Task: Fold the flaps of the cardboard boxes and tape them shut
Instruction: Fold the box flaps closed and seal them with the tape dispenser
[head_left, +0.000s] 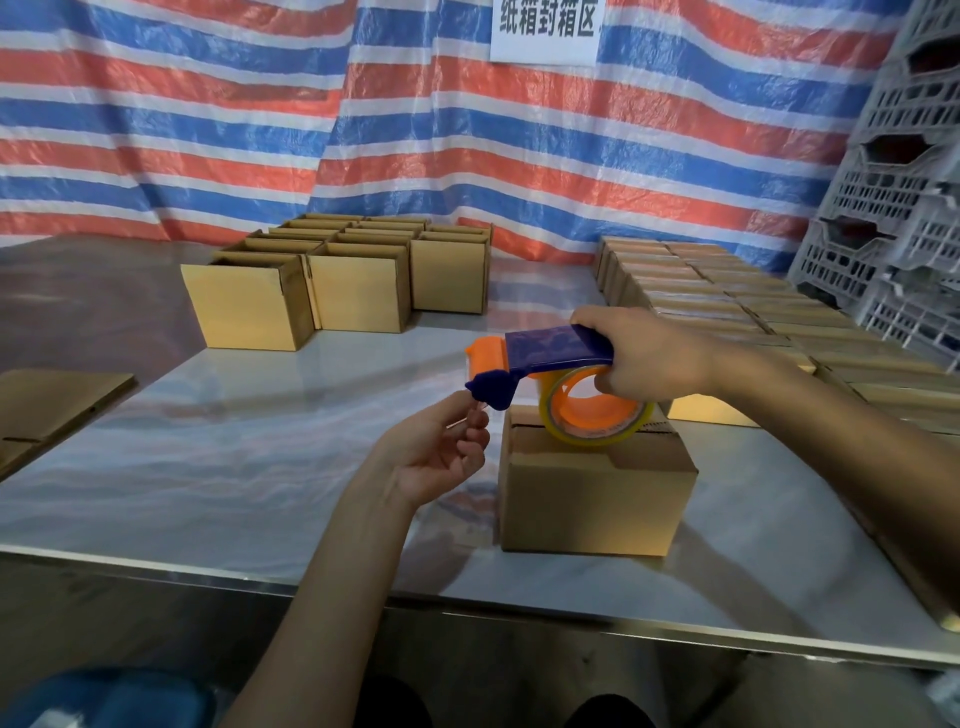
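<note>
My single head-worn wide-angle camera looks forward and down, close over the near edge of the surface (234, 467), facing the striped tarpaulin (208, 130) beyond.

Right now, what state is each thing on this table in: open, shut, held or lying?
front box: flaps folded down, seam showing.
tape dispenser: held over the front box.
right hand: grips the tape dispenser.
left hand: pinches the tape end at the dispenser's mouth.
back boxes: tops open.
right-side boxes: closed, in rows.
flat cardboard: lying unfolded.
</note>
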